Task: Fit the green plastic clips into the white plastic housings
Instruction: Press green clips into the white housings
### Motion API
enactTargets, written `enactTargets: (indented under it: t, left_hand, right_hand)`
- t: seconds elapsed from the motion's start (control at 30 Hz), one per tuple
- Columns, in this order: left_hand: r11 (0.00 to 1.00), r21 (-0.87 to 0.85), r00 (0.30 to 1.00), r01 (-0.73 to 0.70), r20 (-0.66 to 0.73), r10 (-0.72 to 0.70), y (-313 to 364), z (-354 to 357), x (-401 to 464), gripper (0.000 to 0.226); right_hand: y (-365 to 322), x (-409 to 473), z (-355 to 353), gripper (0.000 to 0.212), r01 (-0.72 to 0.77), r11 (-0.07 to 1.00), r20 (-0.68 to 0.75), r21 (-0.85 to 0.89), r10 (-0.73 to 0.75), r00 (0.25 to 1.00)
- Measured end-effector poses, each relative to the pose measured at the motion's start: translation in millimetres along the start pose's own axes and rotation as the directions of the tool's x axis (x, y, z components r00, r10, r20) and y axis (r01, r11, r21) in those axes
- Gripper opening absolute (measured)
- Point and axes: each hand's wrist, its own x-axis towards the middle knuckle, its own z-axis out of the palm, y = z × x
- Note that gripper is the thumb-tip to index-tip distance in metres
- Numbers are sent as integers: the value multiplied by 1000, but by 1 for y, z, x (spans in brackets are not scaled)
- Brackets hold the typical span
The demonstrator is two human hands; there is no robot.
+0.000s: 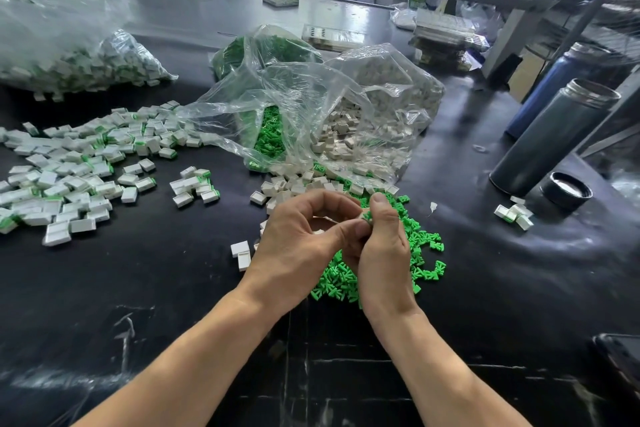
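My left hand (298, 246) and my right hand (382, 250) meet over the middle of the black table. Between their fingertips sits a green clip (367, 217) against a white housing that the fingers mostly hide; the left fingers curl round the housing and the right thumb and forefinger pinch the clip. Loose green clips (420, 253) lie in a heap under and to the right of my hands. Loose white housings (294, 189) lie just beyond my hands, spilling from a clear bag (346, 107).
Housings with green clips fitted (76, 166) are spread across the left. Another full clear bag (86, 62) lies at the back left. A grey flask (554, 135), its lid (566, 191) and a blue bottle (554, 87) stand on the right. A dark phone (623, 360) lies at the right edge.
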Motion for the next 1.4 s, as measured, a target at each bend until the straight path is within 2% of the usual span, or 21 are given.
enactTargets:
  t: [0.63, 0.87, 0.97, 1.07, 1.13, 1.27, 1.4]
  left_hand:
    - [1000, 7, 1000, 17, -23, -16, -8, -3, 4, 6]
    - [1000, 16, 999, 13, -36, -13, -8, -4, 5, 7]
    - [999, 41, 998, 27, -63, -24, -9, -5, 6, 7]
    - [996, 82, 992, 43, -124, -33, -7, -9, 7, 10]
    - [993, 115, 986, 38, -167, -18, -5, -13, 9, 11]
    - [991, 128, 980, 39, -198, -13, -2, -19, 11, 11]
    - [983, 181, 985, 32, -173, 0, -1, -22, 10, 11]
  right_hand:
    - [10, 10, 4, 49, -1, 990, -154, -139, -20, 988]
    - [15, 13, 3, 52, 27, 988, -124, -150, -46, 991]
    - [15, 11, 2, 56, -5, 988, -88, -155, -8, 996]
    - [15, 13, -4, 63, -37, 977, -136, -208, 8, 991]
    - [12, 15, -10, 57, 28, 973, -135, -227, -61, 989]
    - [7, 16, -21, 26, 170, 960, -36, -223, -182, 983]
    - [6, 17, -23, 4, 195, 944, 48, -266, -189, 981]
